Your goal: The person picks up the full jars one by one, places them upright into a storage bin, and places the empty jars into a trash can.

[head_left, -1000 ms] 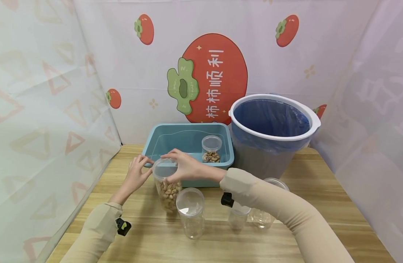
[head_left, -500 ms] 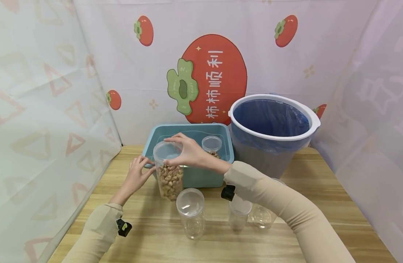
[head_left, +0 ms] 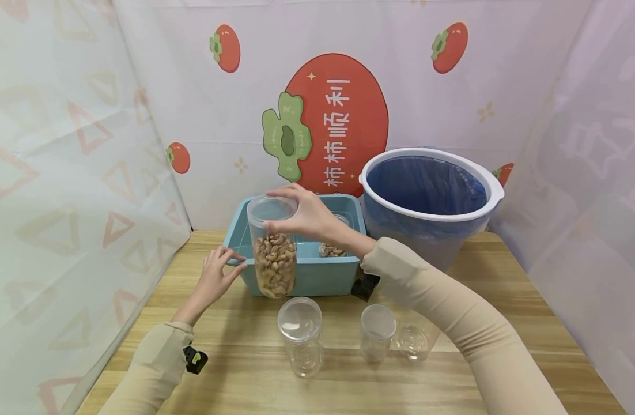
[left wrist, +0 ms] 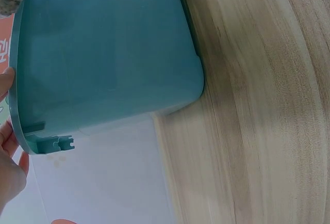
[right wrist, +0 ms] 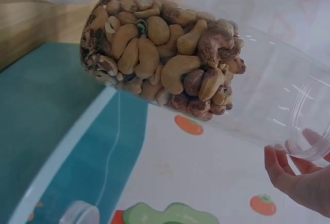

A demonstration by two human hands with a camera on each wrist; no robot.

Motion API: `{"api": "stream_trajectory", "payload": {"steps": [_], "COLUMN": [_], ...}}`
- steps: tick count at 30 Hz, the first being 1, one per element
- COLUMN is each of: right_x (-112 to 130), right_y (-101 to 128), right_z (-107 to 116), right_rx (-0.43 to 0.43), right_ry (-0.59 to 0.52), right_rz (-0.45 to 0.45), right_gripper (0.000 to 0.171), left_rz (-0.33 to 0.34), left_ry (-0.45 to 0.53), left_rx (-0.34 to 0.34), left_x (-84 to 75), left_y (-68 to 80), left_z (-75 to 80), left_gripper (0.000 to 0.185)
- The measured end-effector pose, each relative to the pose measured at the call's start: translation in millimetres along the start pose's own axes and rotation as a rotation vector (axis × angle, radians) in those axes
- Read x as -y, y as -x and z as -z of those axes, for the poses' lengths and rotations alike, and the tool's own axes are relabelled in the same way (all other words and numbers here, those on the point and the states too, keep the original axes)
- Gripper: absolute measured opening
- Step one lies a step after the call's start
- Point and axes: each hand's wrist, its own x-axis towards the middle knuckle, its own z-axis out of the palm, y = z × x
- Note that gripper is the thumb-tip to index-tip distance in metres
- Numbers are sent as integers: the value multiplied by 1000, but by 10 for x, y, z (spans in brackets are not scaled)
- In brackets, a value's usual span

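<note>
We see the right hand (head_left: 307, 216) gripping the lidded top of a clear jar of cashews (head_left: 273, 253), fingers curled round its rim, holding it upright in the air at the front wall of the teal plastic bin (head_left: 317, 276). The left hand (head_left: 216, 276) rests with loosely bent fingers against the bin's front left corner, holding nothing. Inside the bin sits a smaller jar of nuts (head_left: 332, 249), partly hidden by the right wrist. On the wooden table (head_left: 234, 369) nearer us stand three empty clear jars (head_left: 300, 337), and a white bucket with a blue liner (head_left: 428, 199) stands right of the bin.
</note>
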Motion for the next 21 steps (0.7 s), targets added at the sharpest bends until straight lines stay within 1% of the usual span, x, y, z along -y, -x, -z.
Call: {"api": "stream_trajectory", "payload": {"steps": [7, 10, 15, 21], "right_x": [70, 89, 102, 74], "right_y": [-76, -116, -180, -266], "right_z": [168, 220, 285, 311], "right_rx": [-39, -67, -107, -135], "right_ry": [-16, 9, 37, 67], "right_rz": [5, 5, -22, -37], "right_gripper": [56, 56, 55, 55], "left_rz": [-24, -26, -21, -16], "left_ry": [7, 9, 16, 23], "left_rx": [-10, -9, -7, -8], "left_x": [3, 9, 2, -4], "left_y": [-2, -2, -4, -2], "left_z": [2, 3, 2, 10], "left_gripper": [17, 17, 16, 16]}}
